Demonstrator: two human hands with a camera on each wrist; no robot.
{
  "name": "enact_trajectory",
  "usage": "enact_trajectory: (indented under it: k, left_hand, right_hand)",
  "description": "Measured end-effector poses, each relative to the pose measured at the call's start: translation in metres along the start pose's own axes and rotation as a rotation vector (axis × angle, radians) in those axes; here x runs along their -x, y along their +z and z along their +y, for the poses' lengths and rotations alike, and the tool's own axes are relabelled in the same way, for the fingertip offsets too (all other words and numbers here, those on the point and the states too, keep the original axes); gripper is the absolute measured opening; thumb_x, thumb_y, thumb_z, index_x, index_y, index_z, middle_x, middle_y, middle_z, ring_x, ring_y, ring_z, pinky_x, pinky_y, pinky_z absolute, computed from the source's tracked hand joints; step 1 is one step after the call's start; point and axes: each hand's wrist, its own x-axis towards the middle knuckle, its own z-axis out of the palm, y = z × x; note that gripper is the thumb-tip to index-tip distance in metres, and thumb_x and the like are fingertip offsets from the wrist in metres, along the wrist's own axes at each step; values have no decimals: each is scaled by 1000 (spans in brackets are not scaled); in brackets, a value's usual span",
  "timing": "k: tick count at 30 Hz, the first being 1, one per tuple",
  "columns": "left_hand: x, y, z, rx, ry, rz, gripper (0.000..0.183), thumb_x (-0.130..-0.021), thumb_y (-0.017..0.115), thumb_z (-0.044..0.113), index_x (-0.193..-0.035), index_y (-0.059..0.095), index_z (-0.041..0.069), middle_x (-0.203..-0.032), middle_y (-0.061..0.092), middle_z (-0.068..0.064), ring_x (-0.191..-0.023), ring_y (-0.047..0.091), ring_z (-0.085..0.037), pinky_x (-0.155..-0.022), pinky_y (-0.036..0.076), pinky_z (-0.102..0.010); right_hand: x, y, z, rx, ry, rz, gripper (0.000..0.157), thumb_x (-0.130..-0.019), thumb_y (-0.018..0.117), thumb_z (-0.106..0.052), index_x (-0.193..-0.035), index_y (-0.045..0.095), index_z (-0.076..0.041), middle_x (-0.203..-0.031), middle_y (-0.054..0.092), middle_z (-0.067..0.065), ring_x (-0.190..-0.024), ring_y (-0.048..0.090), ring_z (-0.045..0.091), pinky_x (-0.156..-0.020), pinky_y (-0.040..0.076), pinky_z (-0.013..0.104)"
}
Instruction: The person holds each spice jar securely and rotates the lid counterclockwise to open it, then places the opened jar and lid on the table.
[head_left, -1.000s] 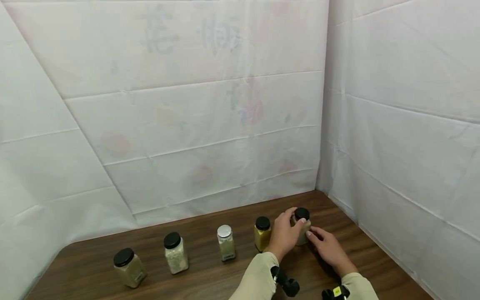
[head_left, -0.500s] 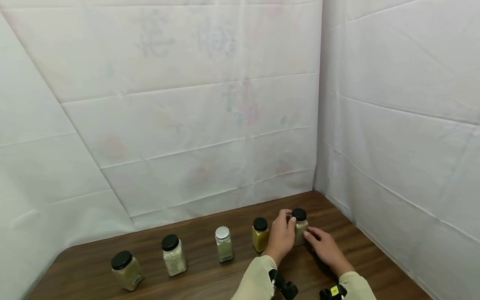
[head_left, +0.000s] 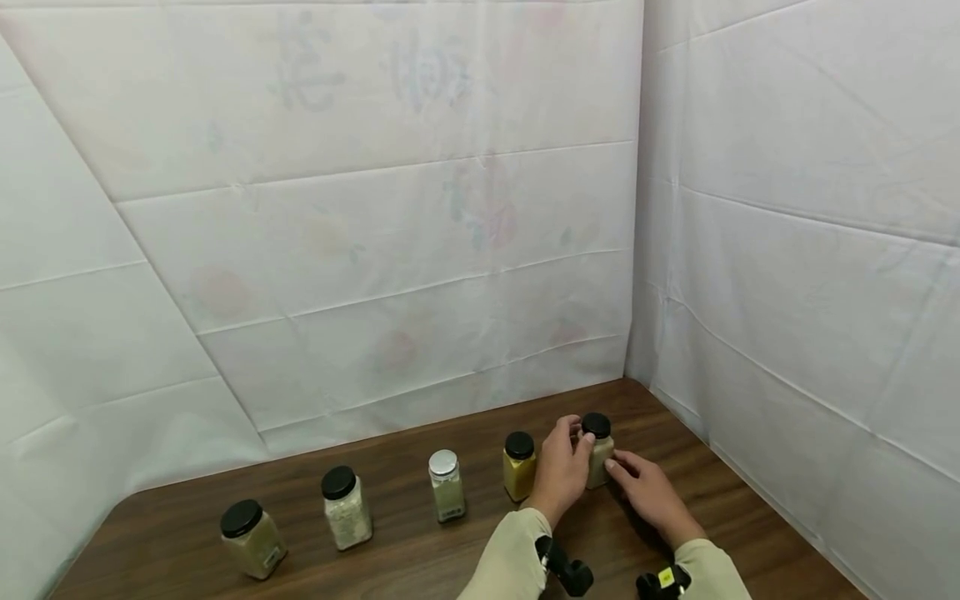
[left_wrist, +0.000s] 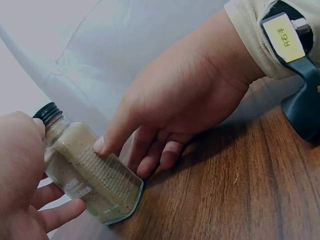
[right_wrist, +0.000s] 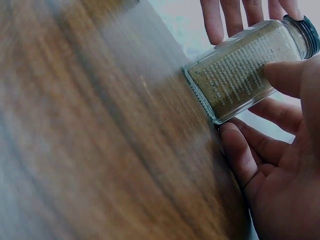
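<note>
A glass spice jar (head_left: 600, 462) of beige powder with a black screw lid (head_left: 596, 425) stands upright at the right of the table. My left hand (head_left: 564, 467) holds it from the left, thumb at the neck just under the lid. From the right, my right hand (head_left: 651, 493) pinches the lower body. In the left wrist view, the right thumb (left_wrist: 102, 145) lies on the printed face of the jar, and the other fingers go behind it. The right wrist view shows the jar (right_wrist: 235, 70) between both hands, its base at the wood.
Left of the hands stands a yellow-filled jar (head_left: 520, 477) with a black lid. Farther left are a silver-lidded jar (head_left: 447, 492), a jar of pale flakes (head_left: 348, 517) and a greenish-beige jar (head_left: 257, 546). White cloth walls (head_left: 420, 292) border the wooden table (head_left: 405, 550).
My left thumb has drawn back to the left, so more of the jar's body shows. The right hand keeps its place on the jar. The head view has shifted slightly.
</note>
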Motion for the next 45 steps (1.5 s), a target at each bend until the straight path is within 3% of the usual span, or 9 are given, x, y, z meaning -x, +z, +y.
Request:
enact_trajectory:
  k: [7, 15, 25, 36, 45]
  left_hand:
    - [-1, 0, -2, -25, -10, -24, 41, -95, 50, 39, -133, 47, 25, -119, 53, 6, -109, 51, -13, -88, 44, -36]
    - [-4, 1, -4, -63, -34, -49, 49, -92, 51, 49, -138, 39, 37, -116, 51, 6, -101, 51, -11, -83, 44, -37]
    - [-6, 3, 0, -66, -70, -34, 48, -90, 53, 50, -135, 43, 38, -106, 48, 5, -76, 46, -10, -65, 38, -30]
    - [-6, 6, 1, -36, -83, 11, 47, -87, 60, 48, -128, 52, 28, -105, 51, 6, -87, 50, -9, -74, 43, -32]
    - [-3, 3, 1, 46, -114, 0, 43, -88, 58, 46, -125, 52, 26, -113, 52, 7, -103, 51, -12, -84, 44, -36]
  right_hand:
    - [1, 0, 0, -8, -5, -5, 56, -93, 53, -41, -131, 48, -1, -124, 54, 18, -103, 55, 25, -71, 50, 33]
    - [0, -2, -1, 3, 10, -19, 62, -91, 51, -49, -132, 48, -2, -126, 53, 17, -105, 54, 24, -73, 50, 33]
    - [-1, -1, -3, 2, 1, -7, 57, -92, 51, -46, -131, 50, -5, -125, 54, 15, -104, 55, 23, -73, 50, 33]
    - [-2, 0, -1, -7, 16, -4, 57, -91, 53, -47, -130, 52, -5, -124, 55, 14, -99, 56, 21, -71, 49, 32]
    - [-1, -1, -2, -6, 33, -11, 61, -91, 52, -49, -132, 49, -3, -127, 52, 17, -104, 55, 24, -73, 50, 34]
